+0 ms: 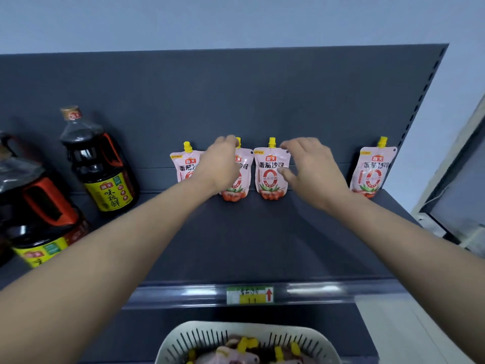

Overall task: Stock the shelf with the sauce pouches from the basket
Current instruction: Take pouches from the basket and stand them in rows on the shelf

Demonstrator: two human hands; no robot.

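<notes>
Pouches stand upright against the shelf's (262,232) back panel. Left hand (220,164) pinches the second pouch (240,177) by its top; right hand (312,169), fingers spread open, touches the third pouch (270,174).

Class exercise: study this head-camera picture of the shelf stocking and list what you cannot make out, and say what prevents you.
- Basket, head view: how many pouches remain; the bottom edge cuts it off.
- Second pouch: whether it is gripped; the left hand covers its top.
- First pouch: its lower right part, behind the left wrist.
- Price tag: writing too blurred.
- Left bottle: cut by the left edge.
</notes>
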